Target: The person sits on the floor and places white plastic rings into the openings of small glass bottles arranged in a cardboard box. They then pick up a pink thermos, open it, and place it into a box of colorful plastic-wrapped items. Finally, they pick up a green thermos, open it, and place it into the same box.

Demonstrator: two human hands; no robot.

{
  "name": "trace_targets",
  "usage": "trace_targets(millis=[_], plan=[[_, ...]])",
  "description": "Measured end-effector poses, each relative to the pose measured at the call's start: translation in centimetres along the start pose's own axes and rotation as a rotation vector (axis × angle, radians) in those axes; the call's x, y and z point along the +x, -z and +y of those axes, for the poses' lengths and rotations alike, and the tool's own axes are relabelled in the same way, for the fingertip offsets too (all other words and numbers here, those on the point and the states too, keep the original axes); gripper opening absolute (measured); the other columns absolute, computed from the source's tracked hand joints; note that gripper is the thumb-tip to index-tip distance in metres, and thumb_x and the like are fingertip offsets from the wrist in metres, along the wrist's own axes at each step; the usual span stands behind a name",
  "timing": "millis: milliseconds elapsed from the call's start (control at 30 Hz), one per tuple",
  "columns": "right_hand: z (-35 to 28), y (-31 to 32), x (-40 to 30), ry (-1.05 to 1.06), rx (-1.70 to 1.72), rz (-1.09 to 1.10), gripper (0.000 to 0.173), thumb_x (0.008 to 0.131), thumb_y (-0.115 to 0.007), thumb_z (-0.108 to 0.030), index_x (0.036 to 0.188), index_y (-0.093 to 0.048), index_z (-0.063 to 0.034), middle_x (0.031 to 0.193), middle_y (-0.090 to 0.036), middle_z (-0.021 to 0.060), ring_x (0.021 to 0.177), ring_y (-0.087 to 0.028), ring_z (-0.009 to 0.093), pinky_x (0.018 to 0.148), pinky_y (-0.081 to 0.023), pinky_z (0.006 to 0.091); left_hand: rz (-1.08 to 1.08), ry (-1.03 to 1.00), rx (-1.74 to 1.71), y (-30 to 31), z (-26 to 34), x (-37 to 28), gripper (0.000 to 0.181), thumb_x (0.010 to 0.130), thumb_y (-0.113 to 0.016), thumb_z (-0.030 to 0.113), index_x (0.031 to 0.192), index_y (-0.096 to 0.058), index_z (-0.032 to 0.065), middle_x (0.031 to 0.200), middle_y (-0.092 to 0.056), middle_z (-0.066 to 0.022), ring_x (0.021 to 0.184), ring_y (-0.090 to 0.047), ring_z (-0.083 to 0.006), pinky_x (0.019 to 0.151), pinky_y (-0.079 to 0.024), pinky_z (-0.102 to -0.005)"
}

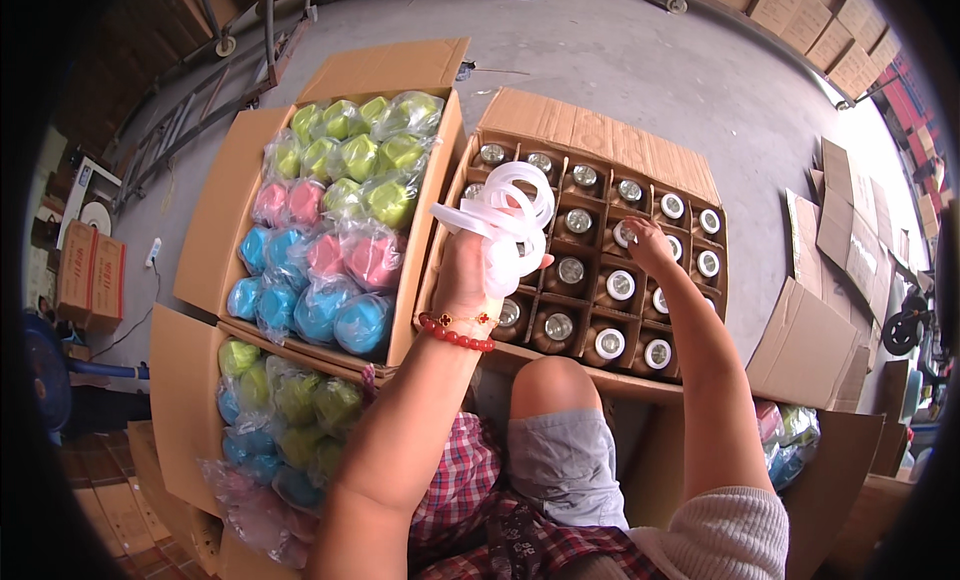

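Several loose, translucent white plastic-like rings [521,205] are bunched in my left hand [461,269], above the left part of a divided cardboard box [596,141]. Glass jars or bottles stand upright in its cells. On the left, several have bare mouths, such as a clear glass jar [571,270]. Toward the right, many mouths carry a white ring, as on another jar [621,285]. My right hand [651,246] reaches into the box, its fingertips on a white ring [623,235] at a jar's mouth. The hand partly hides that ring.
Left of the jars, an open carton [444,137] holds green, pink and blue items [360,321] in clear plastic bags. Another carton [184,407] of bagged items stands nearer me. Flattened cardboard [806,340] lies right. A metal-framed cart [274,70] and stacked boxes [780,10] stand farther back.
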State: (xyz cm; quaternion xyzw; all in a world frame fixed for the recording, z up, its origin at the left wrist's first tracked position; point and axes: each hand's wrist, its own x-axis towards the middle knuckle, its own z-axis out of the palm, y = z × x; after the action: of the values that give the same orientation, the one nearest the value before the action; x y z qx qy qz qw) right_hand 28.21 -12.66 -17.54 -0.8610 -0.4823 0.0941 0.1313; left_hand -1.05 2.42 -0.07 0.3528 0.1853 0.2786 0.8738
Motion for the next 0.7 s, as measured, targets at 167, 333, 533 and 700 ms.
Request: trace_targets(millis=[167,333,533,700], plan=[[-0.6,-0.1,1.4,-0.119,-0.049,-0.003,0.036,0.08,-0.055,-0.011,0.114,-0.062,-0.0183,0.122,-0.059,0.0024,0.117,-0.049,0.027,0.096,-0.043,0.0365,0.042,-0.03,-0.033,0.1,-0.4,0.2,0.05,0.076,-0.06,0.041,0.109,-0.055,0.0037,0.104,-0.058,-0.0127,0.087,-0.061,-0.0235,0.061,-0.057,-0.0401],[-0.4,-0.1,3.0,-0.09,-0.191,-0.011,0.021,0.082,-0.059,-0.02,0.101,-0.067,-0.0208,0.102,-0.065,0.0084,0.096,-0.06,0.03,0.083,-0.049,0.0412,0.07,0.008,-0.05,-0.8,0.1,0.2,0.046,0.076,-0.06,0.036,0.107,-0.056,0.0022,0.099,-0.059,-0.0123,0.082,-0.062,-0.0221,0.06,-0.057,-0.0389],[0.5,-0.9,3.9,-0.161,-0.082,0.057,0.016,0.079,-0.062,-0.019,0.094,-0.066,-0.0165,0.096,-0.062,0.0078,0.086,-0.062,0.031,0.076,-0.05,0.0408,0.057,0.021,-0.063,-0.6,0.4,0.4,0.042,0.079,-0.057,0.032,0.107,-0.056,0.0,0.095,-0.06,-0.0125,0.078,-0.062,-0.0218,0.059,-0.057,-0.0378],[0.8,-1.9,2.9,0.017,-0.155,0.13,0.016,0.077,-0.063,-0.016,0.093,-0.063,-0.0121,0.102,-0.057,0.0057,0.095,-0.058,0.029,0.074,-0.05,0.0408,0.08,0.009,-0.066,-0.9,0.8,0.0,0.042,0.08,-0.055,0.031,0.108,-0.055,0.0002,0.097,-0.06,-0.013,0.078,-0.062,-0.0218,0.059,-0.057,-0.0383]])
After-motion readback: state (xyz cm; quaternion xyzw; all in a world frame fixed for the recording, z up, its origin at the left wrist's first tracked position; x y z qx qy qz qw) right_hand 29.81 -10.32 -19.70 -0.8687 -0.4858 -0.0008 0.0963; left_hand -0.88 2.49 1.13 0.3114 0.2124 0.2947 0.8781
